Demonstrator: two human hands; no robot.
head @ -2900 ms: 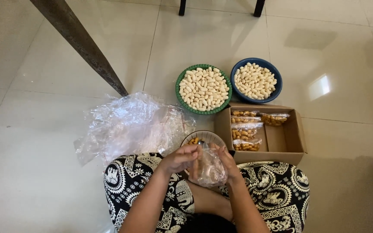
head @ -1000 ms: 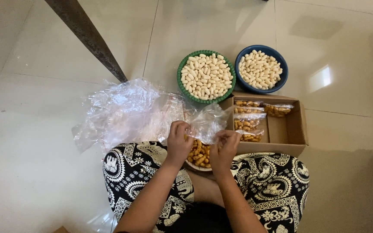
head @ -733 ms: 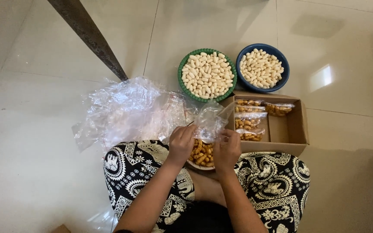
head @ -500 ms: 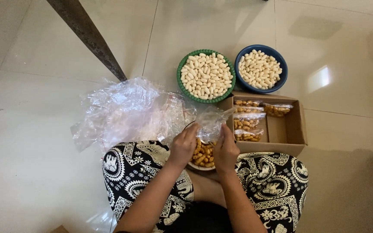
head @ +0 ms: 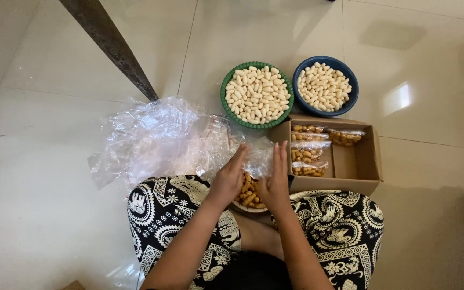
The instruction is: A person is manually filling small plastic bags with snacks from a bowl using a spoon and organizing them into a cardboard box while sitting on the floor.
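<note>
- While a small clear plastic bag [head: 259, 157] is pressed between the two palms, the left hand [head: 229, 180] is laid flat against its left side and the right hand [head: 275, 180] flat against its right side, fingers stretched forward.
- Neither grip is clenched; both hands are held open, with the bag grasped only by being sandwiched between them.
- The bag is raised just above a pale bowl of orange-brown fried snacks [head: 248, 193], which rests between the knees and is partly hidden beneath the hands.
- Whether anything is inside the bag cannot be told.
- Patterned black-and-white trousers [head: 345, 236] are seen on the crossed legs on either side of the bowl.
- Just right of the hands, an open cardboard box [head: 369, 156] is set on the tiled floor [head: 44, 215]; several filled snack packets [head: 307, 153] are lined up in its left half.
- Beyond the box, a green bowl [head: 225, 110] and a blue bowl [head: 353, 99] are placed side by side, each heaped with pale, uncooked-looking pieces.
- To the left, a crumpled heap of clear plastic bags [head: 157, 142] is spread on the floor, touching the left knee.
- A dark slanted furniture leg [head: 111, 48] is planted behind that heap.
</note>
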